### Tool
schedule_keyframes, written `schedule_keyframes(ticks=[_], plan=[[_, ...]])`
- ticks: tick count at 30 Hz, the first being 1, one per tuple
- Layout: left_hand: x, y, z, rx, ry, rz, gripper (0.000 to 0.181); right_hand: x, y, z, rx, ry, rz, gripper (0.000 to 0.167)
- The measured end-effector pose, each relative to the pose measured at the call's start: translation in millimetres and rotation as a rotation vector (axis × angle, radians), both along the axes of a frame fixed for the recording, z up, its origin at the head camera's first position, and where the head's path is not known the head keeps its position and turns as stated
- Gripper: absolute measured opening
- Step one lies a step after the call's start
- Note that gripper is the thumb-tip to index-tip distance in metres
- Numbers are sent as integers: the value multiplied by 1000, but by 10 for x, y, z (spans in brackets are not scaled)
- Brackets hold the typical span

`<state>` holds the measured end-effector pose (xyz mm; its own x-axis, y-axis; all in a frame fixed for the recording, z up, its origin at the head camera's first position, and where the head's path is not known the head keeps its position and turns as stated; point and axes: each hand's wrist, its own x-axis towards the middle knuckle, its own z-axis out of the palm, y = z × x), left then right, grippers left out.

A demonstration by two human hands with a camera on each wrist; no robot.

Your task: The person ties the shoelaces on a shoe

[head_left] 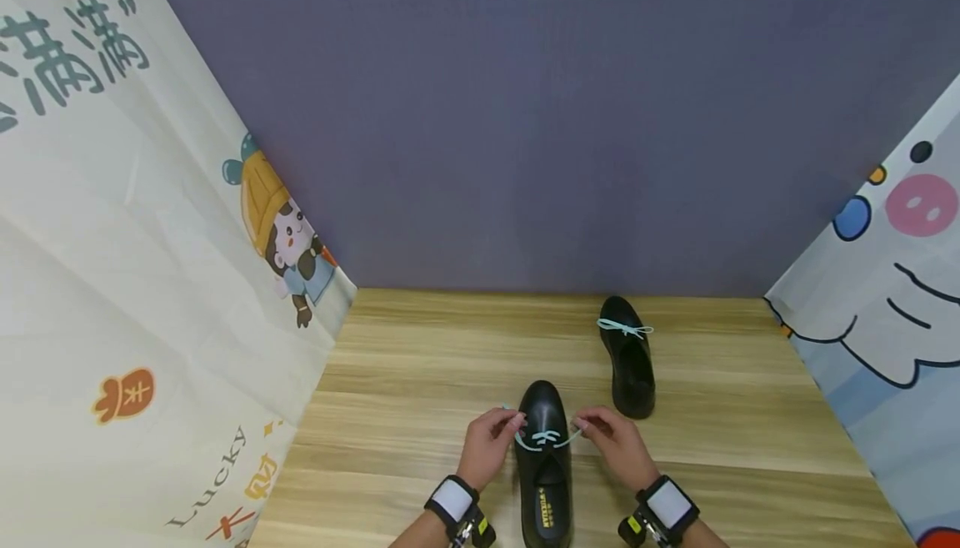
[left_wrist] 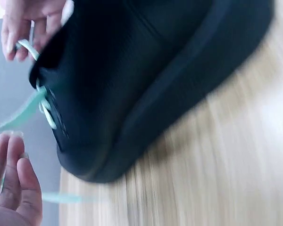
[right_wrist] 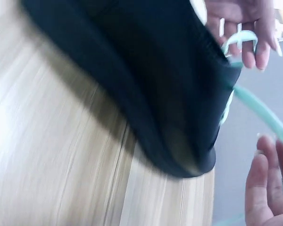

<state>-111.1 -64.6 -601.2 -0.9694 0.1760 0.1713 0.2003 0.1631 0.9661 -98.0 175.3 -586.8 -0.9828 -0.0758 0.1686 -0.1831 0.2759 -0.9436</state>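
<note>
The nearer shoe (head_left: 527, 473) holds a lettered insole (head_left: 546, 508).

Looks like a makeshift booth to me: wood-grain surface (head_left: 420, 348), plain slate-purple panel (head_left: 525, 114) behind it, a pale sheet (head_left: 172, 281) with cartoons (head_left: 264, 206) and lettering (head_left: 52, 64) along one side, a cartoon-printed sheet (head_left: 915, 306) along the other; what building holds it, I can't tell.
</note>
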Motion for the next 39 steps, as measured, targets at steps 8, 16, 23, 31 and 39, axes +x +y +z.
schedule_keyframes(ticks=[8, 16, 23, 31, 39], plan=[[-57, 105, 86, 278, -150, 22, 24, -88, -66, 20, -203, -118, 37, 25], [-57, 145, 124, 393, -263, 25, 36, -93, -161, 13, -267, -187, -17, 22], [-21, 212, 144, 411, -328, 31, 22, -126, -275, 41, -307, -280, -103, 19], [16, 317, 126, 456, -365, 75, 21, -149, -375, 12, -206, -245, -152, 13], [22, 377, 123, 430, -378, 86, 5, -131, -452, 14, -137, -285, -169, 11]])
